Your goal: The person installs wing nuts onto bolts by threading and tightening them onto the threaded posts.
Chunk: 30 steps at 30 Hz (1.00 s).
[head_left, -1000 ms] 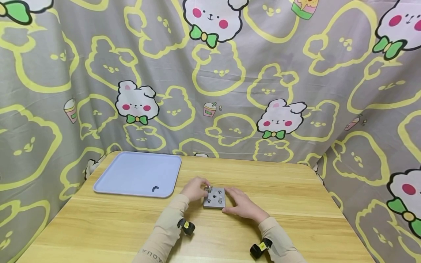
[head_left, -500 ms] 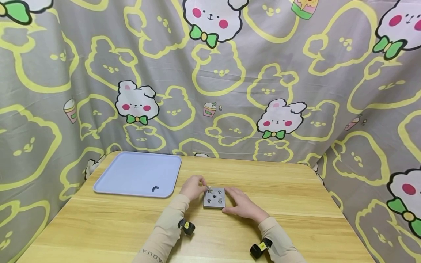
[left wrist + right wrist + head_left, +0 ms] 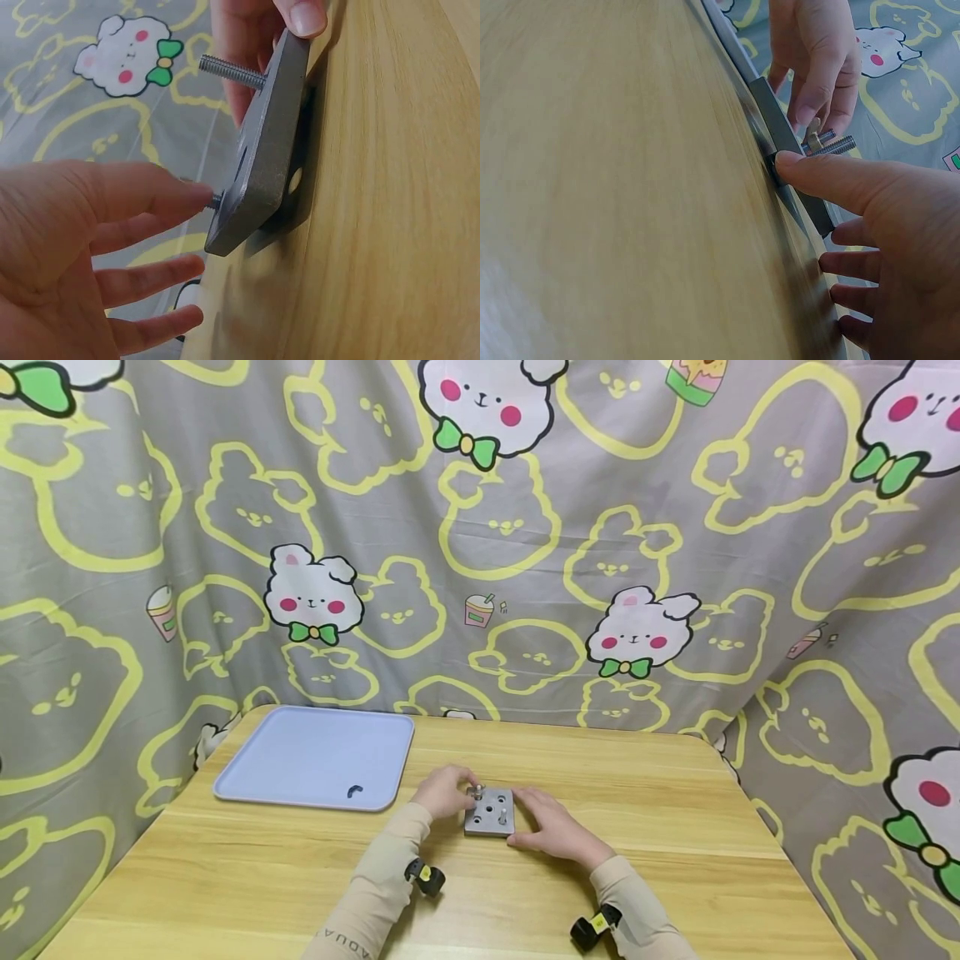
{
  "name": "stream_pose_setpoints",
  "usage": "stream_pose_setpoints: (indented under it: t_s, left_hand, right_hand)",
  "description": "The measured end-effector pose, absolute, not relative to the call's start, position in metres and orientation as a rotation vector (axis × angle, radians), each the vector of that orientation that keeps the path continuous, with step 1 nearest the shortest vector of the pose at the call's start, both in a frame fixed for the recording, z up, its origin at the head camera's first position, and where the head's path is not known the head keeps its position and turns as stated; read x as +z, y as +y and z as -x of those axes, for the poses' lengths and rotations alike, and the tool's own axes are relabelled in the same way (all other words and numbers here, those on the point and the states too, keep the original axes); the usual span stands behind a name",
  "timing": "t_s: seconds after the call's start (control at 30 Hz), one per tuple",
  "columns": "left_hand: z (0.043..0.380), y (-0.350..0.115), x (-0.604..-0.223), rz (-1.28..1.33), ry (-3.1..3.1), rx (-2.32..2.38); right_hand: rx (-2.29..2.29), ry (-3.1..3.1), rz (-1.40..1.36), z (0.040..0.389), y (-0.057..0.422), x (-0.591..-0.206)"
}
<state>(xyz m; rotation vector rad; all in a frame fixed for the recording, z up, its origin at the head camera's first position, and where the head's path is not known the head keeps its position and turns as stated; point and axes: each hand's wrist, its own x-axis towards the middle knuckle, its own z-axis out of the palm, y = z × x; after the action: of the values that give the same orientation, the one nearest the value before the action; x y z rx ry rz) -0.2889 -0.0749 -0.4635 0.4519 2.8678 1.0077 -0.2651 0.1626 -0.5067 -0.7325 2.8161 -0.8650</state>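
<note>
A square grey metal plate point(image 3: 489, 825) with several holes lies on the wooden table. Two threaded bolts stand up from it, the near right bolt point(image 3: 234, 70) bare. My left hand point(image 3: 444, 791) pinches what looks like a small wing nut point(image 3: 814, 135) on the far left bolt point(image 3: 216, 201); in the left wrist view its fingertips hide the nut. My right hand point(image 3: 553, 827) holds the plate along its right side, thumb at the near edge and fingers toward the far corner. A narrow dark gap shows under the plate.
A light blue tray point(image 3: 315, 752) stands at the back left of the table point(image 3: 660, 827). A small dark curved piece point(image 3: 355, 792) lies or is marked in its near right corner. A patterned curtain point(image 3: 480, 568) hangs behind the table.
Half a second ago my left fingers were drawn back a little from the far left bolt. Now they are around its top again, as a second ago. My right hand and the plate stay put.
</note>
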Motion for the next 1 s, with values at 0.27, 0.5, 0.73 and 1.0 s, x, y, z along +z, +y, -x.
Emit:
stream_pose_setpoints:
  t_s: [0.27, 0.5, 0.73, 1.0]
  left_hand:
    - [0.2916, -0.0771, -0.4669, -0.377, 2.929, 1.066]
    - [0.2922, -0.0776, -0.4674, -0.309, 2.972, 1.065]
    - [0.2909, -0.0767, -0.4675, -0.457, 2.877, 1.049]
    - [0.2916, -0.0740, -0.4700, -0.596, 2.849, 0.914]
  right_hand:
    - [-0.892, 2.812, 0.751, 0.2641, 0.1622, -0.5047]
    - [-0.897, 2.812, 0.751, 0.2637, 0.1612, -0.5038]
    - [-0.894, 2.808, 0.743, 0.2629, 0.1612, -0.5032]
    - [-0.902, 2.815, 0.771, 0.2636, 0.1617, -0.5035]
